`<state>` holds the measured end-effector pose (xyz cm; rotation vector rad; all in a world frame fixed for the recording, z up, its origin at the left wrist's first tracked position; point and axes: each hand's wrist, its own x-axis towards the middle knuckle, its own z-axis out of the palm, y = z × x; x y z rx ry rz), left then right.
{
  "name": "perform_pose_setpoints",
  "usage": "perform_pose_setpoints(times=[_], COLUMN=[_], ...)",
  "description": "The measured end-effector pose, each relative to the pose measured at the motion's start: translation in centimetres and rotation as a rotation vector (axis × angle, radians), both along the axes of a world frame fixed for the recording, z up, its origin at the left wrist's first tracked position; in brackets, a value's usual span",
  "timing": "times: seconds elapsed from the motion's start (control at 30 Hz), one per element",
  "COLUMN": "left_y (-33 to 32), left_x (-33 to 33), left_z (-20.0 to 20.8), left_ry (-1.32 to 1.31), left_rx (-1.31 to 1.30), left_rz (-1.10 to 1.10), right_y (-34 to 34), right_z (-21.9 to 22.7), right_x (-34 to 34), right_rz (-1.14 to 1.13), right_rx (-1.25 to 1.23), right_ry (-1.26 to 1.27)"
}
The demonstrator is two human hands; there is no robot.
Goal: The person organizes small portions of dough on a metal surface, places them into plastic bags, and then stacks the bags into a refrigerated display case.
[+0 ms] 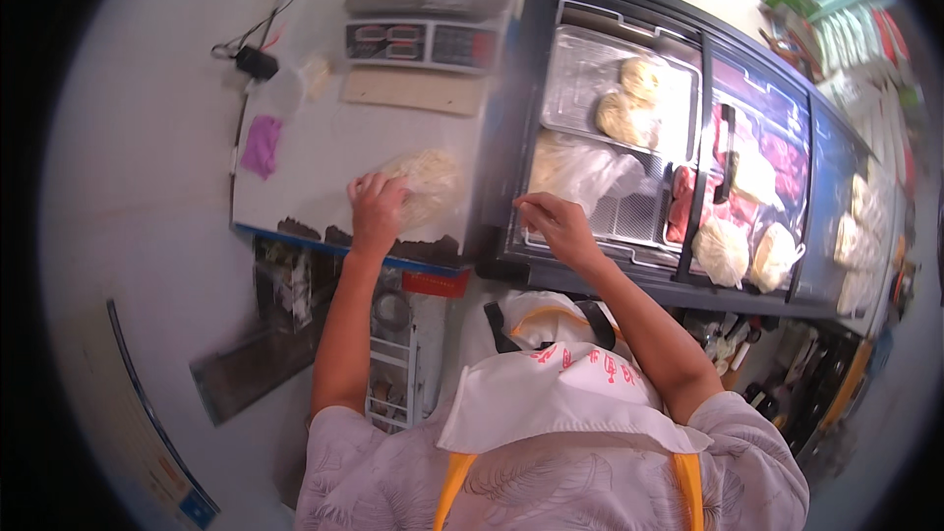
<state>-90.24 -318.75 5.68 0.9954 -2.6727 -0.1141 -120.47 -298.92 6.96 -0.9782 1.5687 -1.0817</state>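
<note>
My left hand has its fingers closed on the near left side of a clear plastic bag of pale noodles, which lies on the white counter. Over the dark frame of the glass-topped display case is my right hand, its fingers curled together in a pinch. Whether anything small sits between those fingertips cannot be made out. Just beyond it, inside the case, a larger clear bag of pale food rests beside a metal tray that carries yellowish bagged bundles.
A digital scale stands at the counter's far side, with a purple cloth and a black power adapter to the left. Farther right, the case holds red meat and tied white bags. A white rack stands below the counter.
</note>
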Motion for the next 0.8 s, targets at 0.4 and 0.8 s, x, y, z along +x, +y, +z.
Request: perform_pose_setpoints(times=[0.4, 0.8], left_y=[-1.3, 0.3], left_x=[-3.5, -22.0], left_z=[7.7, 12.7], left_ry=[-0.226, 0.151], left_rx=[0.286, 0.869], left_rz=[-0.024, 0.199], right_y=[10.7, 9.7], right_z=[-3.2, -8.8], right_x=[-9.9, -15.3], right_rz=[-0.477, -0.638], right_rx=[0.069, 0.122], right_ry=[-0.244, -0.3])
